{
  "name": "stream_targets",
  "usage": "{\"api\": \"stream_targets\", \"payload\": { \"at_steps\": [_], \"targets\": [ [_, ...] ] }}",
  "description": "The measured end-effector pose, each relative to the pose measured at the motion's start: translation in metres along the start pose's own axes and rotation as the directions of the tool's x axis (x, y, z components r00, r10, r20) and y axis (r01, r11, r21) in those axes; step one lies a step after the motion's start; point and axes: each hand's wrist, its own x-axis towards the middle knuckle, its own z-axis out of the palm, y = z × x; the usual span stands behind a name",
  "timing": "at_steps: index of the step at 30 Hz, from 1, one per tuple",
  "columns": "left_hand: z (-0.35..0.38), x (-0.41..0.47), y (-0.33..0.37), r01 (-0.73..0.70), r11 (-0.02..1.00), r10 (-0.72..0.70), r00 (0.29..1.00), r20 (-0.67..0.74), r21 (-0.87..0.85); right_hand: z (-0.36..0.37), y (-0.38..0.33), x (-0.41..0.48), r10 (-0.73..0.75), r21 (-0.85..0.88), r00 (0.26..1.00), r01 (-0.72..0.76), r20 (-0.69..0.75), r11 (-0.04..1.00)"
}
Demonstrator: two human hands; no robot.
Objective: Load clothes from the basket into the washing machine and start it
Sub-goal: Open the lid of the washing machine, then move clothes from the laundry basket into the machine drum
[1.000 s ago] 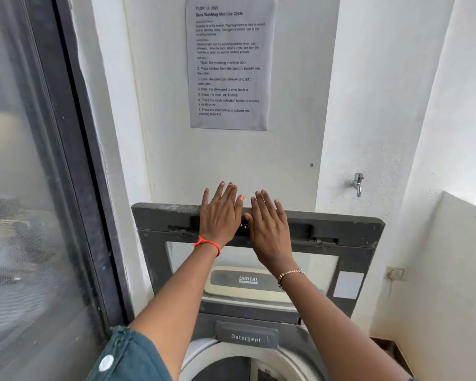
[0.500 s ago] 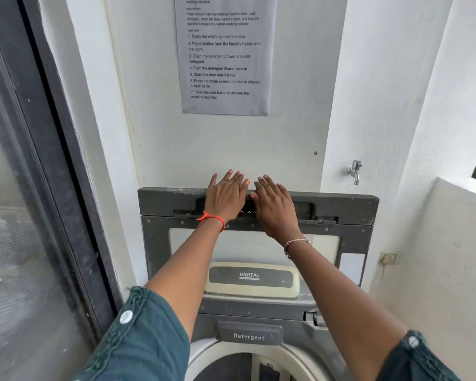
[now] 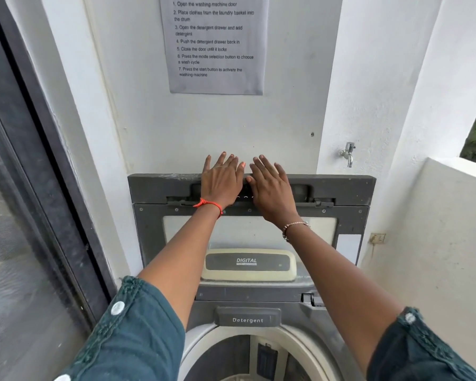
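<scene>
A grey top-loading washing machine stands before me with its lid [image 3: 349, 191] raised upright against the white wall. My left hand [image 3: 221, 182] and my right hand [image 3: 272, 188] lie flat, fingers spread, side by side on the lid's upper edge. Neither hand holds anything. Below the lid are a cream panel marked DIGITAL [image 3: 248, 264] and a grey flap marked Detergent [image 3: 248, 317]. The open drum [image 3: 248, 356] shows at the bottom edge. No basket or clothes are in view.
A printed instruction sheet [image 3: 215, 45] hangs on the wall above the lid. A metal tap [image 3: 348, 154] sticks out of the wall to the right. A dark-framed glass door [image 3: 39, 188] runs along the left. A low white wall [image 3: 445, 229] closes off the right side.
The lid with both hands on it sits a little higher in view than a second ago and more of the drum shows, as the camera tilts down. The hands kept their flat position.
</scene>
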Motion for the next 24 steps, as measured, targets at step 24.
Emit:
{"api": "stream_targets", "payload": {
  "at_steps": [24],
  "targets": [
    [0.034, -0.150, 0.053, -0.161, 0.962, 0.174, 0.984, 0.040, -0.219, -0.081, 0.041, -0.174, 0.141, -0.019, 0.864, -0.150, 0.483, 0.988]
  ]
}}
